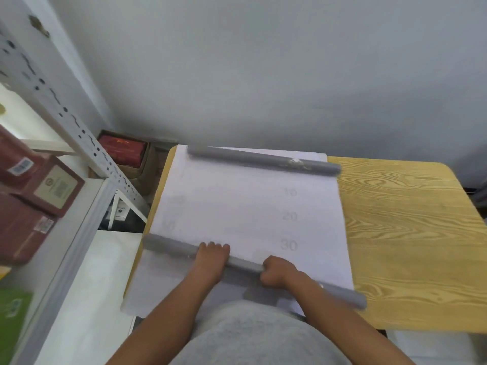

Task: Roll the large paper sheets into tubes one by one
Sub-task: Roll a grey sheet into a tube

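Hands sat side by side on the near gray tube (pixel 171 247), which lay across the near part of the paper sheet (pixel 237 204). Left hand (pixel 210 262) lay over the top of the tube, fingers reaching over its far side, fingertips (pixel 212 245) just touching the sheet; looked like a loose wrap around it, though the thumb was hidden. Right hand (pixel 276 271) was clenched around the same tube just to the right, knuckles up. The tube ran diagonally, left end near the table's left edge, right end past the sheet's right edge and closer to the person. Both forearms came in from the bottom, over a gray shirt (pixel 253 335).

The sheet was white and flat, with faint printed numbers 10, 20, 30 down its right half. It covered the left part of the wood-grain table (pixel 408 233). A second gray tube (pixel 263 159) lay across the sheet's far edge, well apart from both hands, roughly parallel to the near one.

Left of the table: a white perforated metal rack (pixel 87 143) with maroon boxes (pixel 39 196) on its shelf, and a red box (pixel 122 150) in the corner by the gray wall (pixel 263 61). Frame was motion-blurred, so fine detail was unclear.
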